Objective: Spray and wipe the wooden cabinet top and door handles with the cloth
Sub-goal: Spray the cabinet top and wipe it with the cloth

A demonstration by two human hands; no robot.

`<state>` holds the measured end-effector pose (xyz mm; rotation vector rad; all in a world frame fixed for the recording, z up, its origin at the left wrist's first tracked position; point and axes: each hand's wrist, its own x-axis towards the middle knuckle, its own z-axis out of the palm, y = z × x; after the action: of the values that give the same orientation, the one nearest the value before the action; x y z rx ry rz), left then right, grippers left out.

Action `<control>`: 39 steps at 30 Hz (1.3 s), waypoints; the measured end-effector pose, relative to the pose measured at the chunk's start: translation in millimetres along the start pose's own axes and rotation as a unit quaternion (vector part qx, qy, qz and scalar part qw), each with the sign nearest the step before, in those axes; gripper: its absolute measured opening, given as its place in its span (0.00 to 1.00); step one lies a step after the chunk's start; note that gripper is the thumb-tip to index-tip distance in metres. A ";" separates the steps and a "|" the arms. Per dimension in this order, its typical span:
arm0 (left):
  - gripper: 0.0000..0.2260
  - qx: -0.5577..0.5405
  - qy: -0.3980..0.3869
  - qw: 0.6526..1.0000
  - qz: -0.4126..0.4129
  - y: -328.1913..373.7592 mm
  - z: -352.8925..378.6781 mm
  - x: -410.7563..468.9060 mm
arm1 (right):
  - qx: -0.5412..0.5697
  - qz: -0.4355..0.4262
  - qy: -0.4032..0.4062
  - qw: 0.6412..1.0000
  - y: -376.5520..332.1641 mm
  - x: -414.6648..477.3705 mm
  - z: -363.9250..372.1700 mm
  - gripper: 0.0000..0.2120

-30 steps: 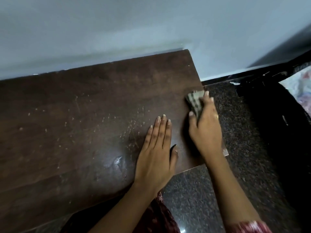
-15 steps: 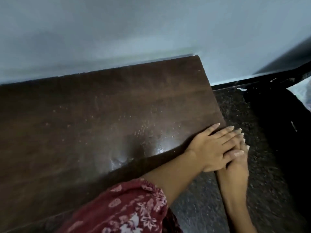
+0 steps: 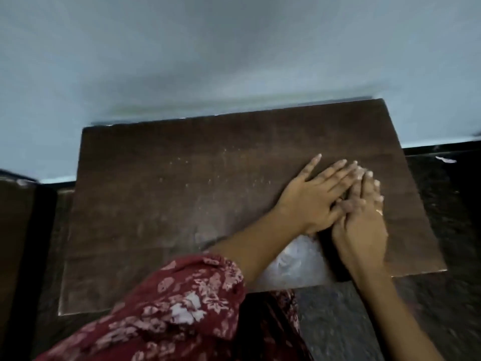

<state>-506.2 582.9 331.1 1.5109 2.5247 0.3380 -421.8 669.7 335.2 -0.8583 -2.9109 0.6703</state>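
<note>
The dark wooden cabinet top [image 3: 182, 204] fills the middle of the view, speckled with pale droplets or dust. A wet, shiny patch [image 3: 294, 259] lies near its front edge. Both hands rest on the right part of the top. My left hand [image 3: 315, 196] lies flat with its fingers spread, and they overlap the fingers of my right hand [image 3: 364, 225]. My right hand presses palm down just right of it, with a ring on one finger. The cloth is not visible and may be hidden under the hands. No spray bottle or door handles are in view.
A pale wall [image 3: 234, 61] runs directly behind the cabinet. Dark speckled floor [image 3: 429, 308] lies to the right and in front. A dark piece of furniture [image 3: 15, 243] stands at the left edge. My red floral sleeve [image 3: 182, 308] covers the cabinet's front middle.
Both hands have moved from the right front corner back onto the top, farther from the edge. The view has pulled back and now shows the whole top. The checked cloth seen a second ago is out of sight.
</note>
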 end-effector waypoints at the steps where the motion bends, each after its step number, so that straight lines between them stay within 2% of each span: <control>1: 0.29 0.001 0.010 1.000 -0.014 -11.1 -3.7 -7.3 | 0.005 -0.008 -0.005 1.000 -13.9 2.9 4.7 0.28; 5: 0.28 0.031 0.019 0.996 -0.085 -63.3 -22.6 -50.5 | 0.040 -0.076 -0.011 0.996 -80.6 6.9 27.7 0.24; 7: 0.31 0.069 -0.001 0.990 -0.125 -93.3 -35.5 -79.6 | 0.048 -0.135 -0.018 0.990 -117.2 4.9 44.4 0.27; 10: 0.36 0.102 -0.037 0.977 -0.185 -132.2 -54.7 -128.4 | 0.069 -0.187 -0.058 0.978 -170.2 2.5 77.6 0.28; 15: 0.34 0.084 -0.062 0.945 -0.309 -162.8 -64.4 -216.6 | 0.033 -0.318 -0.144 0.936 -237.2 -22.7 107.1 0.31; 19: 0.34 0.081 -0.018 0.932 -0.353 -137.2 -49.0 -262.5 | -0.015 -0.432 -0.187 0.882 -233.2 -43.5 100.8 0.29; 21: 0.33 0.075 -0.001 0.930 -0.360 -106.9 -35.5 -260.8 | -0.037 -0.453 -0.181 0.872 -204.8 -50.9 93.2 0.28; 27: 0.28 -0.013 0.100 0.952 -0.289 -24.7 -1.4 -164.6 | -0.092 -0.341 -0.086 0.932 -90.6 -47.4 42.5 0.28; 30: 0.27 -0.042 0.092 0.975 -0.200 2.4 4.8 -95.4 | -0.120 -0.238 -0.024 0.964 -35.0 -32.0 14.0 0.29; 33: 0.27 -0.040 0.058 0.992 -0.110 31.2 7.3 -57.7 | -0.069 -0.114 -0.010 0.991 8.1 -39.4 2.5 0.31; 36: 0.25 -0.024 0.031 0.997 -0.066 47.5 13.1 -68.5 | -0.043 -0.043 -0.009 0.998 17.8 -66.4 11.6 0.33; 39: 0.23 -0.075 0.090 0.990 -0.074 40.2 18.6 -104.3 | 0.002 -0.017 0.019 1.000 -11.6 -98.5 29.8 0.33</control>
<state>-418.6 511.1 328.6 1.2813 2.6605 0.6512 -348.7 597.5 321.6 -0.8110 -2.8828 0.6486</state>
